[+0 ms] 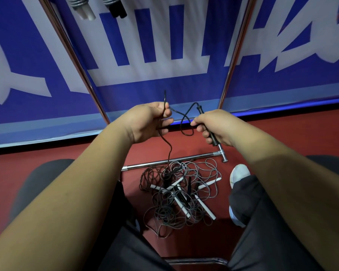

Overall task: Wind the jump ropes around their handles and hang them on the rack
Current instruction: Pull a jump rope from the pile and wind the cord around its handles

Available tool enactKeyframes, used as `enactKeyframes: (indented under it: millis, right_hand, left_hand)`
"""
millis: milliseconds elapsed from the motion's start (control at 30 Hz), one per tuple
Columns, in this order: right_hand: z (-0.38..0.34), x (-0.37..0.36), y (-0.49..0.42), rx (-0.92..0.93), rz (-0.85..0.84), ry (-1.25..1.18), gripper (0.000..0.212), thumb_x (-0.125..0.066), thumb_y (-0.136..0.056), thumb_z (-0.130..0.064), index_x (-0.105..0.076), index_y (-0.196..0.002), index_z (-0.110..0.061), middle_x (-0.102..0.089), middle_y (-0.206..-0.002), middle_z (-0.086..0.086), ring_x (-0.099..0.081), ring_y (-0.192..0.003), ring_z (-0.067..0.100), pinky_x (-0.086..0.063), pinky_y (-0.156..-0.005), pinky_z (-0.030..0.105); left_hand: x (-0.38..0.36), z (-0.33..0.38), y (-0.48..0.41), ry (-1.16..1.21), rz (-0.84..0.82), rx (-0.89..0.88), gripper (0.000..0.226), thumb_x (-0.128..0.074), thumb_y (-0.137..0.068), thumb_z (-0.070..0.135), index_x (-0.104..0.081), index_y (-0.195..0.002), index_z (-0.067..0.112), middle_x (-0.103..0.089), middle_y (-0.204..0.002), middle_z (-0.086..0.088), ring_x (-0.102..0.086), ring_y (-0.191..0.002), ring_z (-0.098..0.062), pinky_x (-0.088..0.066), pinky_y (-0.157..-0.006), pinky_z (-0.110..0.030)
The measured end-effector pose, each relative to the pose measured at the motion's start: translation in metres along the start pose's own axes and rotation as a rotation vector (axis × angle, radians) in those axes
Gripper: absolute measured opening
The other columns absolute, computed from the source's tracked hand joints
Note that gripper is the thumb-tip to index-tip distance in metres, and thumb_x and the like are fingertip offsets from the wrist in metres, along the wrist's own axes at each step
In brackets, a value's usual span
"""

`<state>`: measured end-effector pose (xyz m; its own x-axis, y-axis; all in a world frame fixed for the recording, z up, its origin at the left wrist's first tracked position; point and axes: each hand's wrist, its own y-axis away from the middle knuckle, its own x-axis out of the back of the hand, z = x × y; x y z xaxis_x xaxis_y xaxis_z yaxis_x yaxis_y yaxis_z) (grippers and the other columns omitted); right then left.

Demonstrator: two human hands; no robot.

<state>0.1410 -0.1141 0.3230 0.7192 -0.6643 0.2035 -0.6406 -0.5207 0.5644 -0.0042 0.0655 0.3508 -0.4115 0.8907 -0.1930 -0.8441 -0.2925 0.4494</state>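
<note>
The fingers of my left hand (149, 122) are curled round one black rope (171, 148), with the thumb pressing it against them. One short end sticks up above the knuckles. The fingers of my right hand (213, 126) are wrapped tight round one black handle (214, 139), held slanting, its ridged top poking out above the fist and its butt below. Between the two hands the rope sags in one loose loop. From under my left fingers it drops straight down to the floor (282, 137).

Below both hands, between my knees, lies one tangled pile of ropes (164, 214), grey and black cords knotted together. I count five white handles in it. There are at least two black ones, though the tangle hides too much to count them surely.

Just beyond the pile, under my right hand, lies the base bar (170, 161) of the rack. Its two uprights (234, 55) rise to either side of my hands. High above my left hand hang two wound bundles, one with white handles (86, 13) and one with black handles (116, 10), side by side.

One white shoe (239, 174) shows to the right of the pile. Behind everything hangs one blue-and-white banner (145, 79).
</note>
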Motion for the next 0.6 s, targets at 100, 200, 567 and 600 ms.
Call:
enactKeyframes:
  millis: [100, 200, 567, 600]
  right_hand:
    - [0.001, -0.001, -0.002, -0.029, 0.007, 0.009, 0.022, -0.059, -0.099, -0.018, -0.075, -0.109, -0.007, -0.068, -0.08, 0.002, -0.046, -0.054, 0.014, -0.04, -0.05, 0.027]
    - [0.001, -0.002, -0.002, -0.034, -0.009, 0.036, 0.019, -0.062, -0.096, -0.016, -0.076, -0.105, -0.009, -0.072, -0.079, 0.001, -0.046, -0.053, 0.013, -0.04, -0.051, 0.027]
    - [-0.008, 0.0, 0.003, 0.044, 0.113, -0.178, 0.011, -0.055, -0.097, 0.004, -0.054, -0.108, 0.002, -0.062, -0.096, 0.021, -0.07, -0.071, 0.023, -0.064, -0.06, 0.034]
    - [-0.008, 0.002, 0.002, 0.04, 0.114, -0.198, 0.018, -0.06, -0.098, 0.002, -0.057, -0.116, 0.004, -0.065, -0.1, 0.021, -0.074, -0.081, 0.024, -0.067, -0.073, 0.039]
  left_hand:
    - [-0.002, 0.001, -0.005, 0.135, 0.055, -0.025, 0.028, -0.037, -0.114, 0.019, -0.058, -0.099, 0.029, -0.057, -0.077, 0.01, -0.056, -0.067, -0.008, -0.052, -0.083, -0.039]
    - [0.003, 0.002, -0.012, 0.316, 0.143, -0.016, 0.027, -0.036, -0.113, 0.016, -0.06, -0.102, 0.024, -0.048, -0.066, 0.011, -0.049, -0.056, -0.007, -0.059, -0.089, -0.044]
    - [0.005, -0.01, -0.018, -0.065, 0.44, 0.003, 0.036, -0.043, -0.114, 0.031, -0.067, -0.109, 0.004, -0.053, -0.071, -0.001, -0.034, -0.046, -0.013, -0.049, -0.05, -0.026]
    - [0.006, -0.012, -0.018, -0.122, 0.415, -0.009, 0.037, -0.046, -0.113, 0.032, -0.067, -0.113, 0.001, -0.054, -0.071, -0.002, -0.031, -0.047, -0.015, -0.044, -0.049, -0.027]
